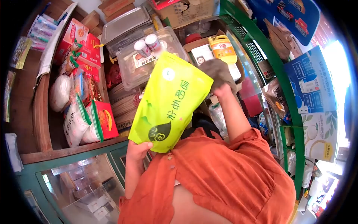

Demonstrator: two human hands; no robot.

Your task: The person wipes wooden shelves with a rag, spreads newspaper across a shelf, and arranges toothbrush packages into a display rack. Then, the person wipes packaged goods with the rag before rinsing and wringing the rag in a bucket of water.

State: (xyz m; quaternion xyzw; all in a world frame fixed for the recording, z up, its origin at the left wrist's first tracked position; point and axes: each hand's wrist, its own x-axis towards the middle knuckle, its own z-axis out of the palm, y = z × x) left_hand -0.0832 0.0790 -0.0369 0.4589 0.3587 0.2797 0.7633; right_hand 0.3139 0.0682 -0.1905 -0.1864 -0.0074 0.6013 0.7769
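I'm tilting a lime-green plastic pouch point(179, 74) mid-frame.
My left hand point(140, 149) is pinching its lower-left corner, risking slipping if pushed; my right hand point(222, 90) is carrying grey-brown cloth point(215, 71), finger closure hidden.

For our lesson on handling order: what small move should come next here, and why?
Probably sweep the grey-brown cloth across the flat, shiny lime-green pouch: the right hand has the cloth by the pouch's upper right edge, while the left hand grips a lower corner, seemingly steadying it.
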